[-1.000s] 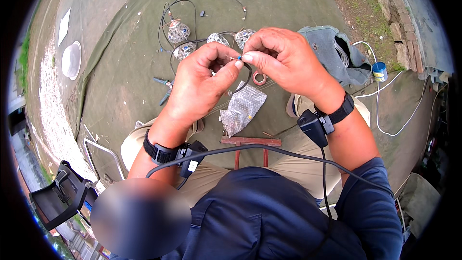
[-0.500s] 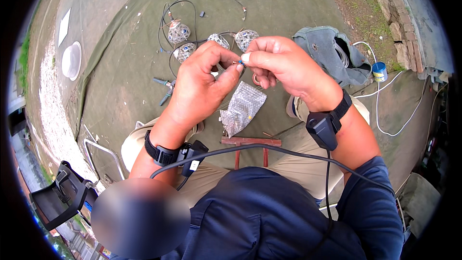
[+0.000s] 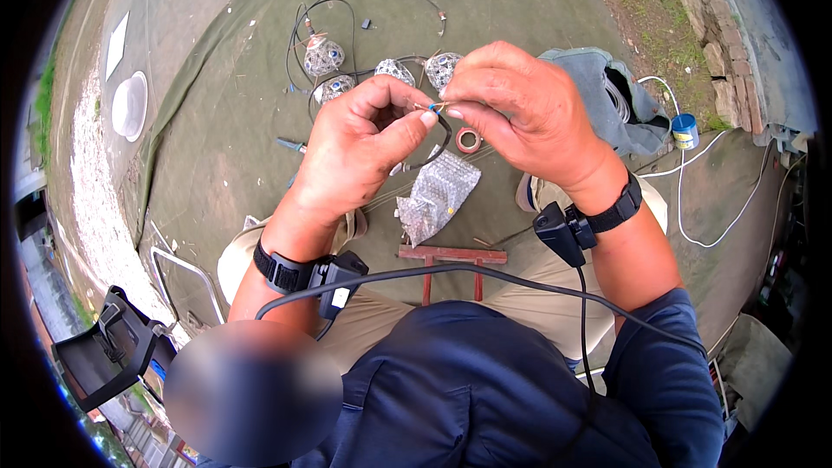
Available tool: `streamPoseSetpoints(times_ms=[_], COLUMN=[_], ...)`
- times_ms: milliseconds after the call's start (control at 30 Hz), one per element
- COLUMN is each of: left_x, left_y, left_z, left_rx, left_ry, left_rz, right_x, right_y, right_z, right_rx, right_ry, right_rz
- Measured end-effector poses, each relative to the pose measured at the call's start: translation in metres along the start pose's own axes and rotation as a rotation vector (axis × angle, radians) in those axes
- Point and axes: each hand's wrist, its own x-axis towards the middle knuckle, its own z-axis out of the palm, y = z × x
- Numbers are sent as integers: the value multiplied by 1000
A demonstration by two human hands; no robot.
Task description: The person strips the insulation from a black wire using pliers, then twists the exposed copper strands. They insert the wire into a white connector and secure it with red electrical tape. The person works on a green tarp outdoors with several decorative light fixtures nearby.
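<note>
In front of me, my left hand [image 3: 360, 143] is closed, with thumb and forefinger pinching the end of a thin electrical wire [image 3: 436, 109] that has blue insulation. Bare coppery strands show at its tip. Closed around these strands from the other side are the fingertips of my right hand [image 3: 524, 113]. A black cable [image 3: 445, 140] curves down below the pinch, beside my left thumb. Under my hands lie a bubble-wrap packet [image 3: 438, 195] and a roll of red tape [image 3: 469, 140]. Pliers [image 3: 289, 146] are partly hidden behind my left forearm.
Several mesh ball lamps [image 3: 323, 56] with black cables lie beyond my hands on a green ground sheet [image 3: 225, 104]. At right are a grey-blue bag [image 3: 568, 65] and a blue can [image 3: 685, 132] with white cord. A red wooden stool [image 3: 452, 254] stands between my legs.
My right hand has shifted right and turned, its fingertips drawing along the wire end. More copper strands, the black cable's curve and the tape roll now show.
</note>
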Motion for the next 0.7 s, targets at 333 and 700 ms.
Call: streamPoseSetpoints(times_ms=[333,700], left_x=[-1,-1], left_y=[2,4], left_z=[1,2], left_rx=[-75,-77], left_ry=[-12,-46], left_rz=[-20,-20], right_x=[1,-3], right_y=[-2,-3], right_z=[0,3], right_rx=[-90,-128], right_ry=[18,-2], right_rz=[-58,-39])
